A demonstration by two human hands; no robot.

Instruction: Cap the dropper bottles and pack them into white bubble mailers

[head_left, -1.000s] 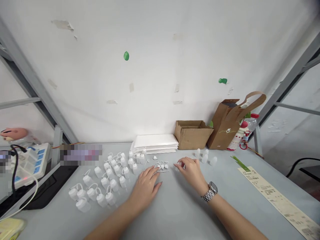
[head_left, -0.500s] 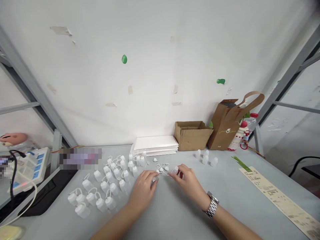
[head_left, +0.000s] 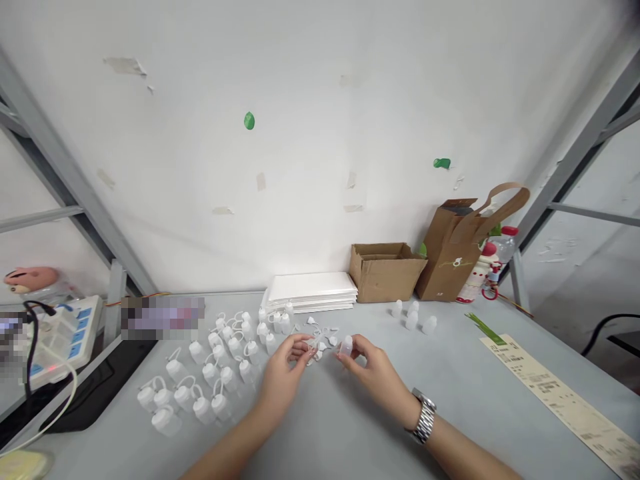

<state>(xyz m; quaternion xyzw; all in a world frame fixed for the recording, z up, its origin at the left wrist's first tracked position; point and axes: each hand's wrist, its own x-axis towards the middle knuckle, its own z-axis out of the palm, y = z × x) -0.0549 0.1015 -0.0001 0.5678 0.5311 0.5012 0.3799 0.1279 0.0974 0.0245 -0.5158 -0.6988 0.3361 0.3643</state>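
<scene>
A small translucent plastic bottle (head_left: pixel 345 345) is upright between the thumb and fingers of my right hand (head_left: pixel 370 363). No looped strap shows on this bottle. To its left, my left hand (head_left: pixel 286 367) pinches a small white strapped cap (head_left: pixel 314 347), partly hidden by the fingers. Several loose white caps (head_left: pixel 333 341) with thin straps lie on the grey table just beyond and between my hands. Left of my left hand stand many small white bottles (head_left: pixel 219 405) with looped straps at their tops.
Several strapless bottles (head_left: pixel 411 320) stand at the back right. Behind are a stack of white boxes (head_left: pixel 313 290), an open cardboard box (head_left: pixel 387 277) and a brown paper bag (head_left: pixel 447 260). A long printed paper strip (head_left: pixel 555 400) lies right; a power strip (head_left: pixel 73 343) lies left.
My left hand has turned and raised its fingers, now pinching a cap above the loose ones. My right hand still holds the bottle, which is now more upright and slightly further left.
</scene>
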